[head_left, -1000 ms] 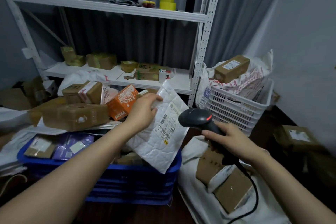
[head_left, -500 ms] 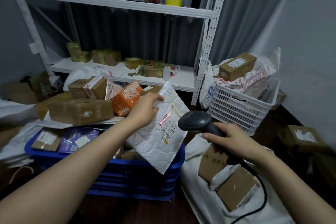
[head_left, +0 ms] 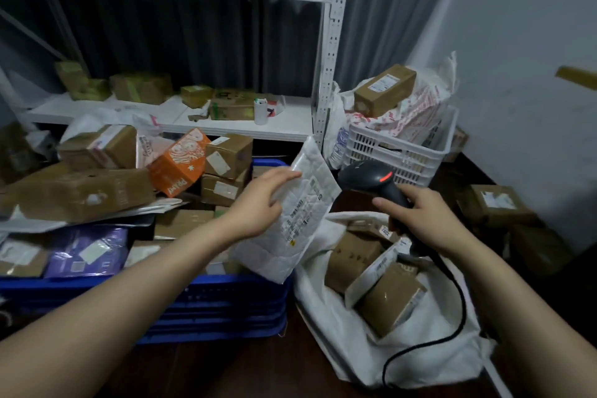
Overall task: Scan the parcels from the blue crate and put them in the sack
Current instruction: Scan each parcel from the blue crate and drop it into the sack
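Head view: left hand (head_left: 258, 200) lightly holds the mailer (head_left: 300, 223), right hand (head_left: 416, 216) grips the scanner (head_left: 371, 176), so the mailer may slip short of the sack (head_left: 355, 349).

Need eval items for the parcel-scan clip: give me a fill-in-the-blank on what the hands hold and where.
The left hand holds a white mailer at the right end of the ____ crate.
The right hand grips a black corded ____.
Brown boxes lie in the white ____ under the right hand.
Missing: blue; scanner; sack.
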